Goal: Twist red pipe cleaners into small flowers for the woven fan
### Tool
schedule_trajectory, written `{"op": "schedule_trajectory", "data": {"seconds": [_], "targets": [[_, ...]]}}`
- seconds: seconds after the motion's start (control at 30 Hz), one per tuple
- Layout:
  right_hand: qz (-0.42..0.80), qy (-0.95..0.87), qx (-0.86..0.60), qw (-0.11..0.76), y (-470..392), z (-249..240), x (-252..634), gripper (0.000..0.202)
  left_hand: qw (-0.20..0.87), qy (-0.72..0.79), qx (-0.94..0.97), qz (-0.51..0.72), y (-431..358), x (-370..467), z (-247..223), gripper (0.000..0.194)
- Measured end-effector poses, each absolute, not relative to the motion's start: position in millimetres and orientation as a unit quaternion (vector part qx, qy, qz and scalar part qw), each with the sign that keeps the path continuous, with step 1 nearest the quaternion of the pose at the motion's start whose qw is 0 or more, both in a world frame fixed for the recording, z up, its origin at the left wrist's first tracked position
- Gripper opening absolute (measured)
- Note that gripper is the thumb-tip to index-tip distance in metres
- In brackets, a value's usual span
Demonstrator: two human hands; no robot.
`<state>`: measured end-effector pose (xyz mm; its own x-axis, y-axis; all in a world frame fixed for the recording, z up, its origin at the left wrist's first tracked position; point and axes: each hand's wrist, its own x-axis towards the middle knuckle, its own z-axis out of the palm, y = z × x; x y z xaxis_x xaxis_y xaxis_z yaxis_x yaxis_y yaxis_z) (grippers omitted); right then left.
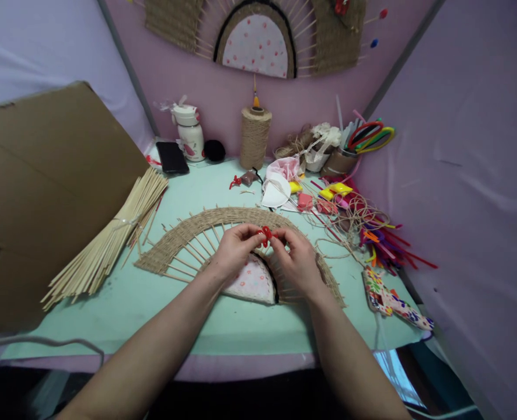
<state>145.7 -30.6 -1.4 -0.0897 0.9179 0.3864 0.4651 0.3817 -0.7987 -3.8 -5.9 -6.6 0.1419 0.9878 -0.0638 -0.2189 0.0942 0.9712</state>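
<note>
Small red looped ornament (265, 235) is being pinched btwn nearly closed fingertips of L hand (236, 248) & R hand (300, 259), above tan woven semicircular fan (217, 217) on pale-green tabletop (131, 315). Weaving & white red-dotted panel (255, 281) are being judged mostly done, ornament not yet being attached. Red-handled scissors (367, 137) are being held in brown cylindrical cup (338, 164); contents of white lidded bottle (192, 139) are being hidden.

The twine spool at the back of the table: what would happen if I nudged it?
The twine spool stands upright, taller than wide, so a push near its top might tip it. Once down, its round sides would probably let it roll. Its coarse-looking windings seem unlikely to be slippery.
</note>
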Motion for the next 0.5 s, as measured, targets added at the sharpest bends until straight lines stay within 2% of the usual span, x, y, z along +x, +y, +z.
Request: {"op": "schedule_trajectory", "data": {"seconds": [0.23, 0.4, 0.5], "targets": [[0.516, -0.563, -0.461, 0.451, -26, 0, 155, 0.021, 0.547, 0.424, 0.501, 0.520, -12, -1, 0, 0.004], [0.722, -0.437, -0.383, 0.376, -22, 1, 164, 0.026, 0.526, 0.376, 0.594, 0.477, -17, -7, 9, 0.009], [0.796, -0.391, -0.331, 0.321, -22, 1, 167, 0.023, 0.527, 0.334, 0.652, 0.431, -18, -12, 16, 0.013]]}}
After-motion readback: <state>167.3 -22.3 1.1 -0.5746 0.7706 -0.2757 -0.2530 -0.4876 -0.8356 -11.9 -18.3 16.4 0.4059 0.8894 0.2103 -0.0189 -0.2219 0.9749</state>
